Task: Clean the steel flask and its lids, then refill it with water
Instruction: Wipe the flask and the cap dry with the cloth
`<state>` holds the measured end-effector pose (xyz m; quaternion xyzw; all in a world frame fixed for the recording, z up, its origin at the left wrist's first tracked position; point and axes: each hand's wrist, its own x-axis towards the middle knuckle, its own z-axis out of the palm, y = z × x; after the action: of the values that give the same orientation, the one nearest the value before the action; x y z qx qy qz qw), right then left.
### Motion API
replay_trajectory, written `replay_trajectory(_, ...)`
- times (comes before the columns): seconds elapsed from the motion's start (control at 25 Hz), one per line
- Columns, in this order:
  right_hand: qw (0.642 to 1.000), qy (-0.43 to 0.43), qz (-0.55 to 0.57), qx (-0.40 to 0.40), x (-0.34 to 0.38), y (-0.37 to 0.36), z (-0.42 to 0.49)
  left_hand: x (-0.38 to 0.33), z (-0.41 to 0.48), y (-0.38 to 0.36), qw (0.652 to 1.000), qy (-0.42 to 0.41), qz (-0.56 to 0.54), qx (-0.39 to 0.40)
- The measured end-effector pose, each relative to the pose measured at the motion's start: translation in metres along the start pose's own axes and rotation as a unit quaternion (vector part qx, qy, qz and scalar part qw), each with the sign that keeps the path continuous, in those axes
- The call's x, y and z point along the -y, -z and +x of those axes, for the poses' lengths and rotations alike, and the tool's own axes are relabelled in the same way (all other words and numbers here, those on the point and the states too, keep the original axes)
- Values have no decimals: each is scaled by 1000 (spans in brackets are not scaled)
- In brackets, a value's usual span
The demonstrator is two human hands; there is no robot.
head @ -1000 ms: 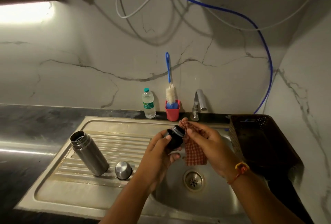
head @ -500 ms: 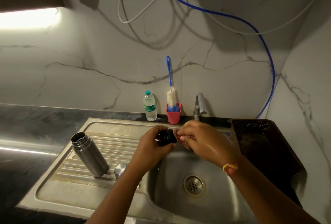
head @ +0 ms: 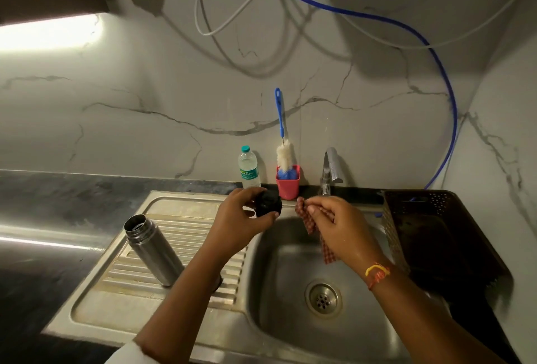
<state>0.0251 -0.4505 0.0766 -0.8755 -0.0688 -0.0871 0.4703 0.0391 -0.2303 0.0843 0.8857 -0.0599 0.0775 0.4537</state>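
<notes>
The open steel flask (head: 152,250) stands on the ribbed draining board (head: 180,235), left of the sink basin (head: 290,291). My left hand (head: 241,224) grips the black inner lid (head: 268,203) above the basin's back left corner. My right hand (head: 337,224) pinches a red checked cloth (head: 308,221) that hangs down over the basin, a little apart from the lid. The steel outer cap is almost wholly hidden behind my left forearm.
A tap (head: 329,171) stands behind the basin. A water bottle (head: 249,169) and a pink cup (head: 287,186) holding a blue-handled bottle brush (head: 283,142) sit at the wall. A dark perforated basket (head: 430,235) is right of the sink. Dark counter lies left.
My hands have drawn apart: the right hand pulled the cloth off the lid toward the right, and the left hand lifted the lid slightly toward the wall.
</notes>
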Motion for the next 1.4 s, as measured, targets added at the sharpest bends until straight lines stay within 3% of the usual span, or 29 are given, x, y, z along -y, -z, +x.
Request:
replay_trajectory(0.16,997,53,35,-51,9,-3,1,-2,-1,-6,1000,-19,-11,21)
replay_trajectory(0.48,979,189,-80,17,16,-12,-5,-7,-8,-18,997,-69,6,22)
replay_trajectory(0.6,978,184,-95,-6,20,-9,-1,-7,-12,-20,998,-61,4,11)
replay_trajectory(0.88,970,221,-94,33,25,-8,0,-5,-17,-22,999,-48,-2,-8)
replay_trajectory(1.04,979,200,-11,38,22,-5,2,-8,-21,-18,993,-5,-118,-11)
replay_trajectory(1.12,981,193,14,29,17,-5,1,-13,-24,-15,971,43,-233,11)
replay_trajectory(1.24,980,198,35,12,14,-6,-2,-19,-28,-14,907,82,-409,49)
replay_trajectory(1.4,982,171,81,-9,25,-7,2,-20,-32,-14,840,115,-523,81)
